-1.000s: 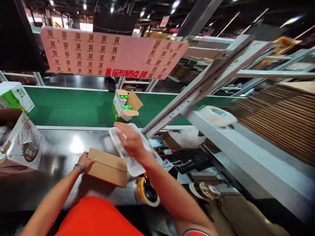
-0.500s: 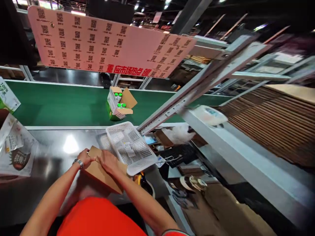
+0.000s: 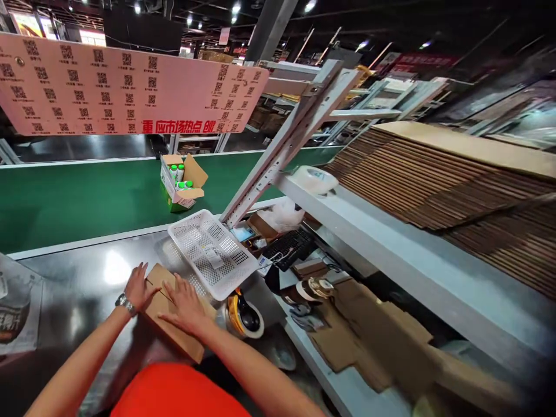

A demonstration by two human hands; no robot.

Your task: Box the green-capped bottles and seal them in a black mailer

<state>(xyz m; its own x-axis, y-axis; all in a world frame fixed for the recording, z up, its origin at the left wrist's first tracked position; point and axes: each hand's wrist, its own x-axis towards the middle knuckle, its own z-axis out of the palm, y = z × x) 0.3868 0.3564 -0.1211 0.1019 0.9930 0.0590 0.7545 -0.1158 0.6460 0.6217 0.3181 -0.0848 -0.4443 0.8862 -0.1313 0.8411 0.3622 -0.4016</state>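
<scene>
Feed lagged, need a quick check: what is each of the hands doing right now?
Left hand: open, flat on the cardboard box, gripping nothing.
Right hand: open, palm pressed on the same box.

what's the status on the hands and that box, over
Left hand and right hand flat on brown carton, flaps down. White basket touching its far edge. Tape dispenser close right.

Steel bench [image 3: 82, 289] — cardboard box [image 3: 174, 318], white basket [image 3: 212, 252] on it.
</scene>
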